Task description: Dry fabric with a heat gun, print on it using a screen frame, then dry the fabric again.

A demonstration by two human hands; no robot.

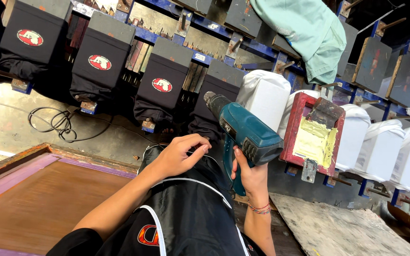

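Nearest garment: We saw a black garment with white piping (191, 213) draped at the bottom centre of the frame, an orange emblem showing low on it.
Left hand: Our left hand (179, 154) came in from the lower left, its forearm lying over the garment; thumb and fingers were pinched together on the top edge of the cloth, just left of centre.
Right hand: Our right hand (248, 176) rose from the bottom centre-right, a beaded bracelet on the wrist, fingers clamped around the grip of a heat gun.
Heat gun: The teal heat gun (243, 130) sat at the centre of the frame, its metal nozzle tilted toward the upper left, above and just beside the pinched cloth.
Wooden frame: A brown wooden screen frame (29, 189) with purple-stained edges filled the lower left.
Board: A worn grey board (342, 227) lay at the lower right.
Red block: A red wooden block (304, 109) with yellowish paste on its face stood right of the gun.
Black shirts: Farther back, black shirts with red and white oval prints (99, 62) hung over boards along the upper left.
White shirts: White shirts (380, 147) covered boards along the right.
Green cloth: A pale green cloth (309, 33) hung at the upper right.
Cable: A black cable (55, 121) coiled on the wall at the left.
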